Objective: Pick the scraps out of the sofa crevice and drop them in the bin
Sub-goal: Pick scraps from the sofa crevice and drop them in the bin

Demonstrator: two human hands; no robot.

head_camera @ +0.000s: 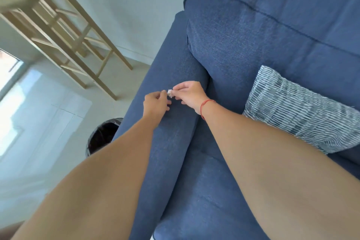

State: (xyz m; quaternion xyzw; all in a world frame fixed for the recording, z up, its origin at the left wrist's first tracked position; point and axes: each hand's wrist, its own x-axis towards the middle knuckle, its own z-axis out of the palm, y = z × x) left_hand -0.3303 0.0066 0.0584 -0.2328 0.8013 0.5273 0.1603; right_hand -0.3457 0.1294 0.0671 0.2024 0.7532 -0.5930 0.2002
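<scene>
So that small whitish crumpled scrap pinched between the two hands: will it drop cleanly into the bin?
The small whitish crumpled scrap looks light and soft, probably paper, held by fingertips of the right hand and left hand alone. It may drift or cling rather than fall straight into the black-lined bin.

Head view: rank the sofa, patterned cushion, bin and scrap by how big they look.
1. sofa
2. patterned cushion
3. bin, partly hidden by the left forearm
4. scrap, pinched between both hands

Both arms extended, left hand (155,103), right hand (190,94) pinching
</scene>
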